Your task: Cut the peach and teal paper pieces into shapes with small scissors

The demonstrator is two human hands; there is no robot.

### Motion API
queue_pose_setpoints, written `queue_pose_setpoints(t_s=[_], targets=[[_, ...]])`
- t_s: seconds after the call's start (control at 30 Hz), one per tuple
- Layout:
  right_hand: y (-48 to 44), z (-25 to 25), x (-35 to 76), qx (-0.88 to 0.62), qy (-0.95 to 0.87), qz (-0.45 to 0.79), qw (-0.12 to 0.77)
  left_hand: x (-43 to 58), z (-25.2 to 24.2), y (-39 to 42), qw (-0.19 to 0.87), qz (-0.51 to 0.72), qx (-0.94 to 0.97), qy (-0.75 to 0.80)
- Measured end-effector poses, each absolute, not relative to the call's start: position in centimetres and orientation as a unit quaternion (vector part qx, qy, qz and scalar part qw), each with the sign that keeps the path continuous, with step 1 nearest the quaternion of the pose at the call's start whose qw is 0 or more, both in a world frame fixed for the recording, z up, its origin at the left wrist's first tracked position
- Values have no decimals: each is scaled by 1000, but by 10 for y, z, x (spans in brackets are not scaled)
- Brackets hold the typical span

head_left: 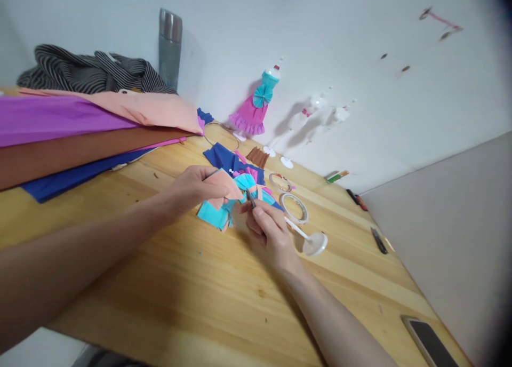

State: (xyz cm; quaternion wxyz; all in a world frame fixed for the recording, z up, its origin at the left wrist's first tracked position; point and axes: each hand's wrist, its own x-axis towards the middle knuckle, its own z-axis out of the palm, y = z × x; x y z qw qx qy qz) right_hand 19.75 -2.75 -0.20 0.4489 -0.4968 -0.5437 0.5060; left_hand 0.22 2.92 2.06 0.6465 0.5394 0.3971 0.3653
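My left hand (196, 188) is closed on a peach piece of paper (226, 188), holding it above a small heap of turquoise, blue and pink paper scraps (236, 196). My right hand (268, 231) is closed round a small dark tool (250, 198), whose tip meets the edge of the peach paper. Both hands are over the middle of the wooden table (180, 281). What kind of tool it is I cannot make out.
Large paper sheets (72, 137) in purple, peach, brown and blue are stacked at the left, with a striped cloth (92, 71) and a steel flask (169, 47) behind. A tape roll (294, 207), a white stand (314, 242), paper-dressed mannequins (256, 105) and a phone (430, 341) lie around.
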Motion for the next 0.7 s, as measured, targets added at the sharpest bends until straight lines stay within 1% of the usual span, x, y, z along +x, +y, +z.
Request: queue_pose_setpoints(t_s=[0.1, 0.23, 0.4, 0.7], targets=[[-28, -6, 198, -502, -606, 449, 423, 3, 20, 30, 631, 394, 531, 405], [-27, -10, 197, -515, -638, 419, 391, 4, 19, 31, 623, 419, 521, 405], [-26, -11, 195, -506, -633, 444, 383, 5, 20, 30, 632, 420, 515, 398], [-25, -14, 193, -493, -607, 472, 406, 4, 20, 29, 643, 397, 526, 390]])
